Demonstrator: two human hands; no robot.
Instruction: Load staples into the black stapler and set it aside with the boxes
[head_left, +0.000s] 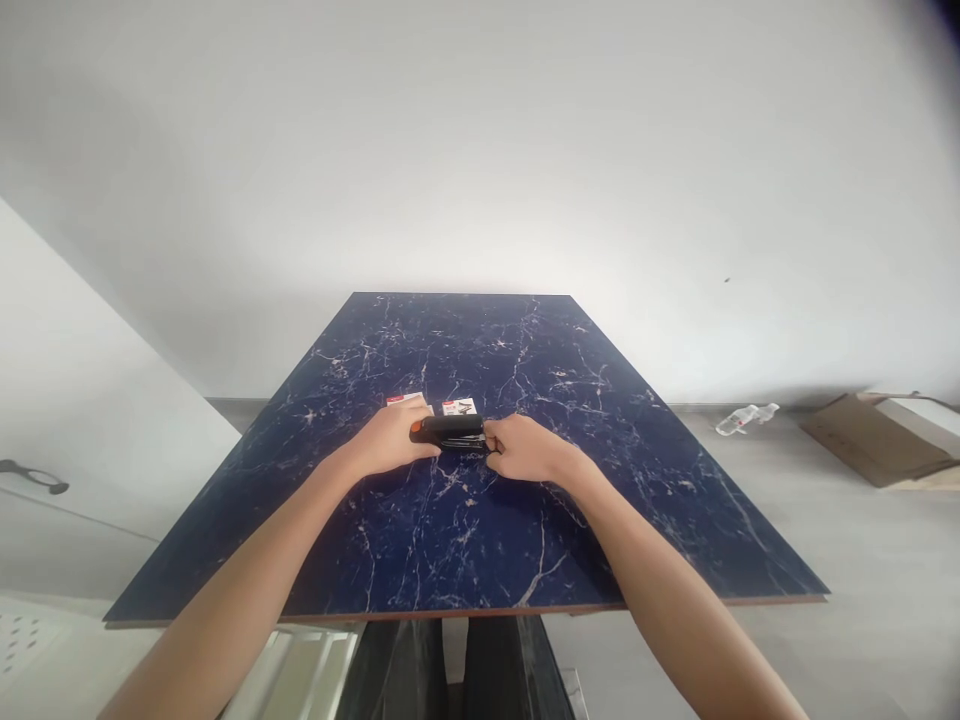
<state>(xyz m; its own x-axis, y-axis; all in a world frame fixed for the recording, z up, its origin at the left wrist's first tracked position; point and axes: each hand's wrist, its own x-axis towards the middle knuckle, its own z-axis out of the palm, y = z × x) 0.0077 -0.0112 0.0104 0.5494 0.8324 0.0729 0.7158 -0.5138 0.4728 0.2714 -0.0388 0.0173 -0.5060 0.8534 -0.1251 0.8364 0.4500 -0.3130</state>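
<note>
A black stapler (454,430) with an orange patch at its left end lies sideways between my hands, just above or on the blue marbled table (495,550). My left hand (394,437) is closed around its orange end. At the other end, the fingers of my right hand (529,447) are curled and pinch the tip. A metal strip shows between the stapler's upper and lower parts. Right behind it is a small white box (459,407) with a printed picture. Another white and red box (405,399) is partly hidden behind my left hand.
A pale wall (480,150) rises behind the table's far edge. On the floor to the right are a clear plastic bottle (746,418) and an open cardboard box (877,440). A white door with a dark handle (34,476) stands at the left.
</note>
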